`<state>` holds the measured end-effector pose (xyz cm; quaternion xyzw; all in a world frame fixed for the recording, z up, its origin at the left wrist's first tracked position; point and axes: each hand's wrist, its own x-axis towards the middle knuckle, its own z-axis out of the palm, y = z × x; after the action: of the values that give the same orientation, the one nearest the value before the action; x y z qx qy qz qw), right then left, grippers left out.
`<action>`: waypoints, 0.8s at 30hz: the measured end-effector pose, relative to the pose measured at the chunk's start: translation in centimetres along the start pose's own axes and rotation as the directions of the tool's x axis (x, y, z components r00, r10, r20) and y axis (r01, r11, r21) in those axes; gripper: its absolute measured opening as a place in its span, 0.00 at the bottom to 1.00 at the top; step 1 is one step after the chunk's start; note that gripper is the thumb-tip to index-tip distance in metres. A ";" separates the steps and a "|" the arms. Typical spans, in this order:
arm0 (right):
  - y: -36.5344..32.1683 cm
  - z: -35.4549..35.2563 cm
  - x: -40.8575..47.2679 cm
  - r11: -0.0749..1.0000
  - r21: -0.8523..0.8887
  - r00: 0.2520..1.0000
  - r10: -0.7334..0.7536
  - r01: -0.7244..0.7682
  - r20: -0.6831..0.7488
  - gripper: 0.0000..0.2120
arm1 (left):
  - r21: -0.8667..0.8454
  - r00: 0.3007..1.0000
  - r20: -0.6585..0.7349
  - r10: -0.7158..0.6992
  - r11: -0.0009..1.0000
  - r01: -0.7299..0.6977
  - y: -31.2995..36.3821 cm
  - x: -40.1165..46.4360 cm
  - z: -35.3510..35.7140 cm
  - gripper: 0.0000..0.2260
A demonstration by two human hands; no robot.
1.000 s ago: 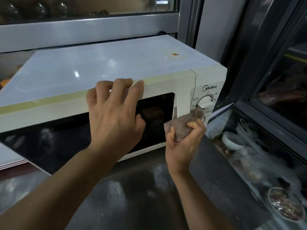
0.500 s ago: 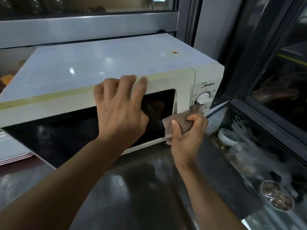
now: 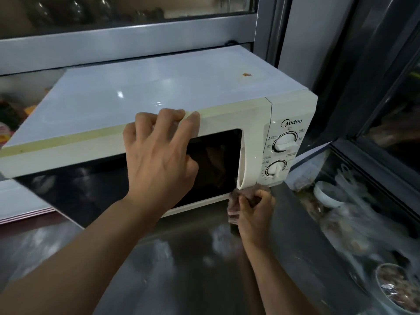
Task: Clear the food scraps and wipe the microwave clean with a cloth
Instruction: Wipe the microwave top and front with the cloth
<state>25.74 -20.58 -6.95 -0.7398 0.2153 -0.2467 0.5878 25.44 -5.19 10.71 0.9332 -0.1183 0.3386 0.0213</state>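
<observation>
A cream-white microwave (image 3: pixel 145 96) stands on a steel counter (image 3: pixel 181 264), its dark glass door closed. A small orange scrap (image 3: pixel 246 74) lies on its top near the back right. My left hand (image 3: pixel 159 155) lies spread against the door front, fingertips hooked over the top front edge. My right hand (image 3: pixel 255 212) grips a bunched brown cloth (image 3: pixel 236 201) and presses it against the bottom end of the door handle (image 3: pixel 246 160), just below the control panel with its two knobs (image 3: pixel 283 144).
To the right a glass-topped cabinet (image 3: pixel 368 178) shows a white bowl (image 3: pixel 325 194), plastic bags and a foil-covered bowl of food (image 3: pixel 400 289). A metal-framed shelf (image 3: pixel 127 46) runs behind the microwave. White trays (image 3: pixel 20 205) lie at the left.
My right hand has slid the cloth down from beside the control knobs to the bottom of the door handle. My left hand has stayed on the door's top edge.
</observation>
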 end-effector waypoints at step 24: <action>-0.4 -1.0 4.6 0.974 0.157 0.960 0.194 -0.164 -0.200 0.08 | -0.399 0.998 -0.008 0.057 0.915 -0.056 -2.7 -0.6 -2.2 0.29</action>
<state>28.76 -24.01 -5.84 -0.6437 0.3257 -0.2849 0.6312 24.26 -2.15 12.10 0.9062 -0.2117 0.3060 0.2010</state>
